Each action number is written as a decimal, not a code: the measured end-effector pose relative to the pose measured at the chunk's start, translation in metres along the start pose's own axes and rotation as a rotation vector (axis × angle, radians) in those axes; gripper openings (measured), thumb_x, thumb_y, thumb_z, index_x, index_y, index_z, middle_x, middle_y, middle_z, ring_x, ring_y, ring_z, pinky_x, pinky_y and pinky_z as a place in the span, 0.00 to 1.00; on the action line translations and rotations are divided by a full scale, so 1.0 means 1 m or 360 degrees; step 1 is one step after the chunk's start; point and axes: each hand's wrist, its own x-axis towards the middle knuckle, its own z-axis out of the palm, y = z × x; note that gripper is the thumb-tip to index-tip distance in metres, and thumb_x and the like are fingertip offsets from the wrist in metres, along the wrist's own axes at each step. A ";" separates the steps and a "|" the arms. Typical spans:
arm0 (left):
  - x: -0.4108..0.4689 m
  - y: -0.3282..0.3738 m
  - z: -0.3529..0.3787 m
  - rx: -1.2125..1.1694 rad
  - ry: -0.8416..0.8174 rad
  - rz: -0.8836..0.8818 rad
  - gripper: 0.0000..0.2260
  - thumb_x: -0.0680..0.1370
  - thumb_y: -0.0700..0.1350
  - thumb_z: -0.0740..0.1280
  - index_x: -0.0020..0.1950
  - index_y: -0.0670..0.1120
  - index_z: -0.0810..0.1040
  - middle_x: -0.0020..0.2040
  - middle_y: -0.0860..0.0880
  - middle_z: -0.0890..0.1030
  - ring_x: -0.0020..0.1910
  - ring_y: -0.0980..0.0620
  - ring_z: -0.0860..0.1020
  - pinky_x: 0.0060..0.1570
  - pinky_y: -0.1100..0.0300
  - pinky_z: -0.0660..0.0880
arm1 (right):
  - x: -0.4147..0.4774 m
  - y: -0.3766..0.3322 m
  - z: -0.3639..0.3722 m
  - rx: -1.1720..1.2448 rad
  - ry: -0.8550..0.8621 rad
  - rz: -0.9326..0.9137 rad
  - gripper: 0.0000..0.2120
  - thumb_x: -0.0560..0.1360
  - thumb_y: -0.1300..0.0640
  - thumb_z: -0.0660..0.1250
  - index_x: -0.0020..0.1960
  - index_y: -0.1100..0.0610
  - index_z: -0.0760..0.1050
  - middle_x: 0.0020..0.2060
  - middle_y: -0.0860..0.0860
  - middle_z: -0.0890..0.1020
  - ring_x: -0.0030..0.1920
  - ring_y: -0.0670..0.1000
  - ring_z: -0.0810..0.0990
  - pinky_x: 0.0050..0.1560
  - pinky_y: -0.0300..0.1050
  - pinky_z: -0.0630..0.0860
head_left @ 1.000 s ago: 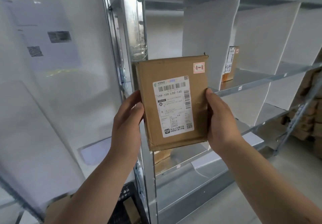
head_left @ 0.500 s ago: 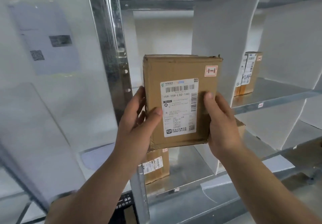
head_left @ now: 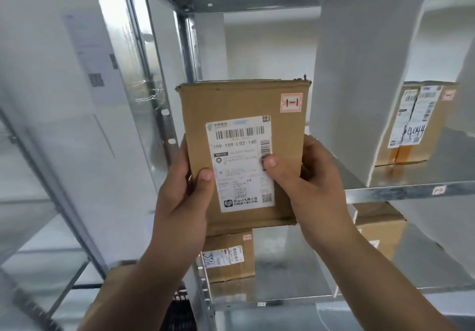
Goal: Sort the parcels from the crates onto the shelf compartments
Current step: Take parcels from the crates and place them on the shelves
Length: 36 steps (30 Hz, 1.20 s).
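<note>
A flat brown cardboard parcel (head_left: 239,104) with a white shipping label and a red-and-white sticker stands upright at the mouth of the leftmost shelf compartment. My left hand (head_left: 185,191) grips its lower left edge, thumb on the front. My right hand (head_left: 308,176) grips its lower right edge, thumb pressed on the label. The parcel's bottom edge sits above the lower shelf level, and its back is hidden.
The metal shelf (head_left: 401,189) has white dividers (head_left: 359,78). A labelled parcel (head_left: 416,125) stands in the compartment to the right. Two more parcels, one (head_left: 228,256) below the held parcel and another (head_left: 377,230) to its right, sit on the lower level. A steel upright post (head_left: 151,78) stands left. A black crate (head_left: 180,312) lies below.
The parcel and both hands have moved right and forward, from in front of the post into the leftmost compartment's opening. Both thumbs have slid further onto the parcel's front.
</note>
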 end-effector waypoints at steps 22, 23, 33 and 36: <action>0.054 -0.066 0.014 0.0460 0.0368 -0.0329 0.20 0.89 0.48 0.55 0.81 0.63 0.62 0.69 0.59 0.78 0.63 0.55 0.81 0.57 0.55 0.84 | 0.077 0.051 0.016 -0.0233 -0.0069 0.0180 0.23 0.76 0.51 0.78 0.67 0.47 0.71 0.60 0.39 0.84 0.57 0.44 0.85 0.44 0.37 0.83; 0.059 -0.066 0.016 0.0448 0.0402 -0.0386 0.20 0.89 0.48 0.54 0.80 0.64 0.63 0.69 0.59 0.78 0.62 0.55 0.80 0.57 0.56 0.83 | 0.081 0.054 0.019 -0.0243 -0.0068 0.0184 0.24 0.77 0.51 0.77 0.67 0.47 0.71 0.60 0.39 0.83 0.57 0.44 0.85 0.44 0.37 0.83; 0.099 -0.089 0.024 0.0337 0.0844 -0.0584 0.19 0.89 0.47 0.53 0.79 0.62 0.64 0.61 0.58 0.77 0.49 0.60 0.78 0.38 0.68 0.74 | 0.116 0.084 0.050 -0.0260 -0.0056 0.0136 0.27 0.79 0.54 0.76 0.72 0.48 0.66 0.57 0.37 0.81 0.54 0.40 0.83 0.50 0.36 0.82; 0.111 -0.096 0.022 0.0335 0.0889 -0.0599 0.18 0.89 0.46 0.53 0.78 0.61 0.66 0.60 0.57 0.77 0.47 0.62 0.77 0.40 0.65 0.73 | 0.124 0.091 0.056 -0.0285 -0.0046 0.0116 0.27 0.79 0.53 0.75 0.72 0.48 0.65 0.57 0.36 0.80 0.55 0.40 0.82 0.58 0.42 0.82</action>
